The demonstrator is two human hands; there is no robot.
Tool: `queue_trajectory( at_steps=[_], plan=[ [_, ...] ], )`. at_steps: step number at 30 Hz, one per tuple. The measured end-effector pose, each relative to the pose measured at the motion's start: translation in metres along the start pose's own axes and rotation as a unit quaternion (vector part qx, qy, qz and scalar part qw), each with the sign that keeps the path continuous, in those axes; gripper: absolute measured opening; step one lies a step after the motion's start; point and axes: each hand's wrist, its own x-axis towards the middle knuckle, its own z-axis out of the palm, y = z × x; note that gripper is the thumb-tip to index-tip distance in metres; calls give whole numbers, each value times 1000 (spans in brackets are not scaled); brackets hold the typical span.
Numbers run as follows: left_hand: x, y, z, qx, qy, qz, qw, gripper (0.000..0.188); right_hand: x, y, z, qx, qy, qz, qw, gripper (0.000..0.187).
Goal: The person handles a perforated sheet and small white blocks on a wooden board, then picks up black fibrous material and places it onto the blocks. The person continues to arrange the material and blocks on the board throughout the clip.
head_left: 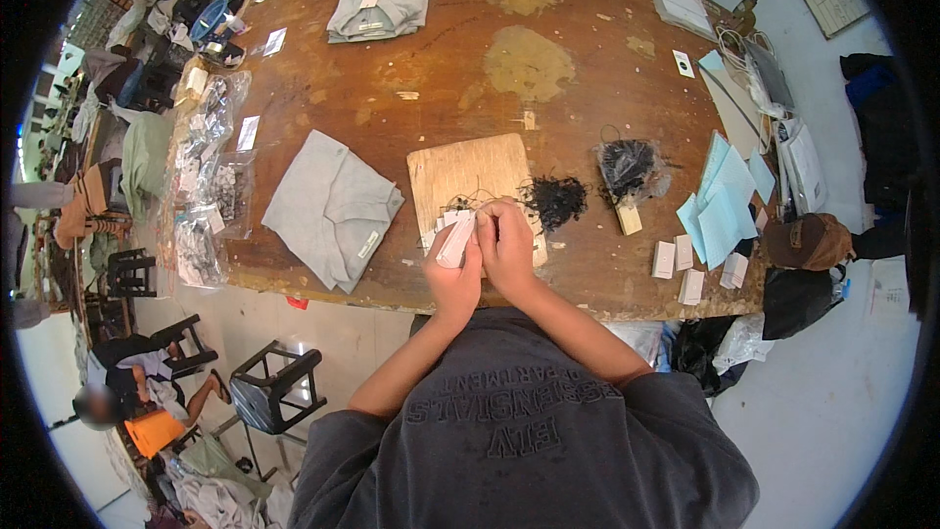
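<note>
My left hand [454, 282] is closed around a small stack of pale pink hang tags [453, 249], held over the near part of a wooden board [466, 165]. Right beside it, my right hand [507, 257] pinches at the tags' upper end; its fingertips hide what is between them. More tags and thin dark strings [464, 202] lie on the board just beyond my hands. A loose heap of black tag strings [554, 202] rests at the board's right edge. To the left lies a folded grey garment [328, 206].
Another folded garment [384, 0] with a tag sits at the far side. A plastic bag of black strings [627, 167], stacks of tags [689, 286] and light blue sheets [720, 201] are on the right. Plastic bags [223, 181] line the left edge; a black stool [277, 387] stands below.
</note>
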Motion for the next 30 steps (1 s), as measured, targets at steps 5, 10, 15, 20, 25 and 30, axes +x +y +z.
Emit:
queue_trajectory(
  at_steps=[5,10,15,20,25,30],
  plan=[
    [-1,-3,3,39,4,28,999,17,-1,2,1,33,10,2,999,5],
    [5,-6,2,-15,9,-2,1000,17,-2,4,5,59,30,45,997,6],
    [2,0,3,-52,11,-21,998,17,-1,5,6,69,27,21,997,7],
    [2,1,3,-63,17,-23,998,18,-2,5,6,50,14,17,999,7],
    [1,-4,2,-35,21,-9,999,16,-2,5,5,36,16,7,999,7],
    [1,-6,-3,24,-17,22,999,17,-6,10,5,38,12,15,999,6]
  ],
)
